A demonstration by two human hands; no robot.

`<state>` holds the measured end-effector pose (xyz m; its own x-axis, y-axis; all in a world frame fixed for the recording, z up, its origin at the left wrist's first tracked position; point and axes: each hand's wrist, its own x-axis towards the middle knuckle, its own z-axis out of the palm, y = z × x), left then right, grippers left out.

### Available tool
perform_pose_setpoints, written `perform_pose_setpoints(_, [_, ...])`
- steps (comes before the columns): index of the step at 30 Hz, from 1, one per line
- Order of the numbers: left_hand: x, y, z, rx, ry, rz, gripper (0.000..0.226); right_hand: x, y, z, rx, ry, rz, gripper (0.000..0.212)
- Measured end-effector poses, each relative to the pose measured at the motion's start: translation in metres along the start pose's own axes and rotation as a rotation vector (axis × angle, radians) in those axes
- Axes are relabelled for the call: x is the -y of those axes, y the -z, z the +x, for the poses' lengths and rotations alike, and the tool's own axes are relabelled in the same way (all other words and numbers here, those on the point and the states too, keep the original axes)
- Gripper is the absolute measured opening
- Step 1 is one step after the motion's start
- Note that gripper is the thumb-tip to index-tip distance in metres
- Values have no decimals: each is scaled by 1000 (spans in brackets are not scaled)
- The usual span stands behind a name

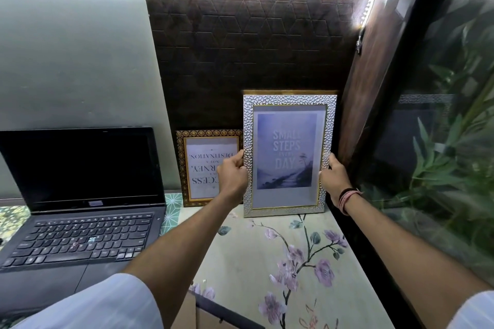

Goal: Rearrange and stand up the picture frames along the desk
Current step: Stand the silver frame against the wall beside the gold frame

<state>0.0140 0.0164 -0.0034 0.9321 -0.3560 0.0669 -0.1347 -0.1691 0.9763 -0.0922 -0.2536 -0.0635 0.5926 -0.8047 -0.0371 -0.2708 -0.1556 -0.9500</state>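
A tall silver-textured picture frame (288, 100) with a blue "Small steps every day" print stands upright at the back of the desk against the dark wall panel. My left hand (232, 176) grips its left edge and my right hand (334, 181) grips its right edge. Just behind it a gold edge of another frame (290, 92) shows along the top. To its left a smaller brown and gold patterned frame (209, 134) leans against the wall with its text print upside down, partly covered by my left hand.
An open black laptop (80, 208) sits on the left of the desk. The desk top (254, 262) has a floral cover. A glass panel with green plants (441, 155) and a dark wooden post (374, 75) bound the right side. A cardboard piece (213, 312) lies at the near edge.
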Motion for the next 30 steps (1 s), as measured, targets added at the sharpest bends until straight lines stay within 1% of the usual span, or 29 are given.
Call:
perform_pose_setpoints(3, [-4, 1, -3, 10, -13, -26, 54, 16, 1, -5, 28, 22, 14, 85])
perform_pose_setpoints(4, [-3, 1, -1, 7, -14, -35, 54, 31, 1, -19, 34, 24, 14, 84])
perform_pose_setpoints(7, [1, 4, 0, 26, -13, -32, 61, 44, 0, -34, 38, 17, -7, 80])
perform_pose_setpoints(10, [-4, 10, -5, 75, -18, -56, 66, 45, -2, -41, 10, 21, -12, 78])
perform_pose_setpoints(12, [-7, 12, -9, 108, -27, -70, 63, 49, -4, -49, -12, 4, 7, 78])
perform_pose_setpoints(14, [-6, 11, -14, 127, -15, -88, 58, 57, -10, -64, -77, -21, -20, 75])
perform_pose_setpoints(17, [1, 15, -19, 128, 29, -115, 59, 66, -37, -101, -255, -3, -98, 63])
perform_pose_setpoints(19, [7, 24, -22, 82, 70, -92, 62, 74, -64, -128, -330, 33, -73, 56])
perform_pose_setpoints(20, [10, 30, -23, 50, 92, -78, 64, 79, -78, -141, -335, 51, -61, 49])
perform_pose_setpoints(22, [16, 48, -27, 0, 120, -76, 64, 90, -108, -168, -246, 61, -30, 36])
perform_pose_setpoints(25, [27, 78, -31, -78, 153, -103, 63, 102, -146, -195, -29, 126, -45, 30])
perform_pose_setpoints(27, [36, 104, -35, -114, 174, -136, 59, 108, -169, -211, 89, 164, -79, 32])
perform_pose_setpoints(30, [54, 148, -38, -145, 214, -171, 52, 114, -200, -234, 239, 145, -87, 35])
